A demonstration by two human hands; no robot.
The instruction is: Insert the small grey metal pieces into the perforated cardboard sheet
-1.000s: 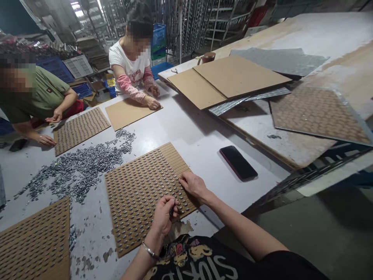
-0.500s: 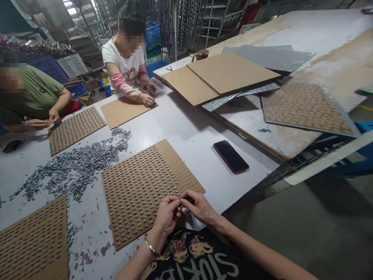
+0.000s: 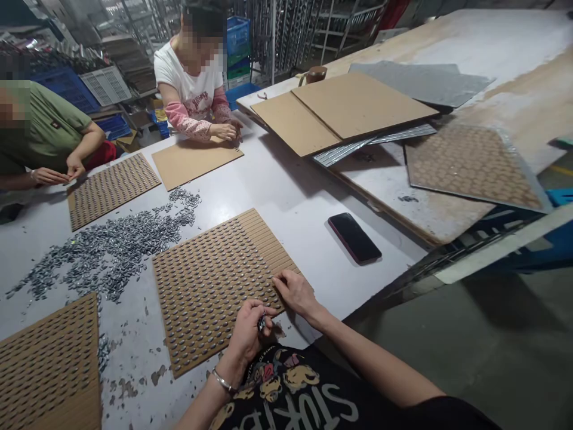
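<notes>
A brown grooved board (image 3: 265,237) lies on the white table before me, most of it covered with rows of small, oval, shiny grey pieces. Bare grooves show along its right side. My left hand (image 3: 248,332), with a bracelet at the wrist, is curled over the board's near edge around several of these small grey metal pieces (image 3: 261,323). Just to its right, my right hand (image 3: 296,292) touches the board where the rows border the bare grooves. Its thumb and fingertips are pinched together; whatever is between them is hidden.
A heap of loose grey pieces (image 3: 123,248) spreads left of the board. Another filled board (image 3: 49,364) lies near left. A phone (image 3: 354,237) rests to the right. Two co-workers sit across the table at their own boards (image 3: 197,162). Stacked brown boards (image 3: 362,110) overhang the adjoining table.
My right hand has parted from my left and moved up onto the board. The left hand has dropped slightly, showing the pieces in it. One co-worker's hands have come together.
</notes>
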